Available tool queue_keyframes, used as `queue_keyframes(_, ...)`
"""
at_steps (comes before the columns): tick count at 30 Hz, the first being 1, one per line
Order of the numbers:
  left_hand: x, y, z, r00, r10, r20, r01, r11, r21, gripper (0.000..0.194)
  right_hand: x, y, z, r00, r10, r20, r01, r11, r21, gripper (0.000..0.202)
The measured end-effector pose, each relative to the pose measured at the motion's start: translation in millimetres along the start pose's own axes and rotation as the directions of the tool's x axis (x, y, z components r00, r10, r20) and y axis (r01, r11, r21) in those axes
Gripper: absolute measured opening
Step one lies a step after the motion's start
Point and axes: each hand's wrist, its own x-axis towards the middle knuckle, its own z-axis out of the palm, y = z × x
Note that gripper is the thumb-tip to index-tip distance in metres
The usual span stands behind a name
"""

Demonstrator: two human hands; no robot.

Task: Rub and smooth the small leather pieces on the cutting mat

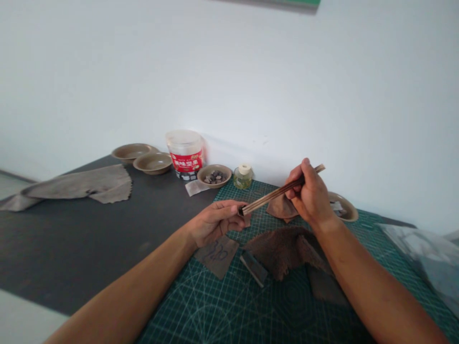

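Note:
My right hand (310, 193) is wrapped round a slim wooden stick (269, 195), which looks like chopsticks laid together. Its lower end meets a small dark piece (241, 210) pinched between the thumb and fingers of my left hand (217, 220); what kind of piece it is cannot be made out. A bit of brown sheet pokes out behind those fingertips. Below lie a grey-brown square sheet marked 320 (218, 256), a dark rectangular block (254, 268) and a frayed brown cloth (283, 248). Another folded brown piece (281, 209) lies behind my right hand.
A green cutting mat (193, 310) covers the table front. Along the wall stand two bowls (152, 164), a red-labelled plastic tub (185, 155), a bowl of small stones (215, 176) and a glass jar (243, 177). Another bowl (349, 210) is right; a grey cloth (82, 184) lies left.

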Motion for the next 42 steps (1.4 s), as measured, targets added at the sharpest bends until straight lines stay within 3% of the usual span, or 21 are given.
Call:
queue_keyframes(14,0.4,-0.1,-0.1,1.0,-0.002,0.007,0.002,1.0,-0.003,0.03,-0.2,0.2,-4.9,0.999,0.051,-0.007,-0.051,0.999,0.014,0.048)
queue_keyframes(21,1.9,-3.0,-6.2,0.999,0.009,-0.044,-0.01,1.0,-0.026,0.027,28.7,-12.6,-3.7,0.971,-0.191,-0.141,0.166,0.971,-0.173,0.052)
queue_keyframes(28,2.7,-1.4,-6.7,0.998,0.005,-0.056,-0.009,0.997,-0.077,0.027,76.5,-10.6,33.0,0.942,-0.33,0.061,0.319,0.827,-0.463,0.056)
queue_keyframes(33,2.3,0.6,-7.3,0.999,-0.008,-0.037,0.005,0.996,-0.091,0.025,95.6,-6.5,46.0,0.912,-0.347,0.219,0.405,0.677,-0.615,0.06)
queue_keyframes(36,1.6,0.3,-8.4,0.999,-0.013,-0.052,0.008,0.995,-0.098,0.022,105.9,-3.0,52.3,0.906,-0.337,0.256,0.418,0.615,-0.669,0.061)
queue_keyframes(39,1.2,-0.3,-9.6,0.998,-0.01,-0.066,0.004,0.995,-0.102,0.022,119.7,2.9,57.4,0.935,-0.266,0.235,0.353,0.625,-0.697,0.061)
queue_keyframes(42,1.7,-0.1,-10.7,0.997,-0.012,-0.079,0.005,0.995,-0.098,0.023,129.0,7.7,53.4,0.957,-0.059,0.283,0.25,0.663,-0.706,0.058)
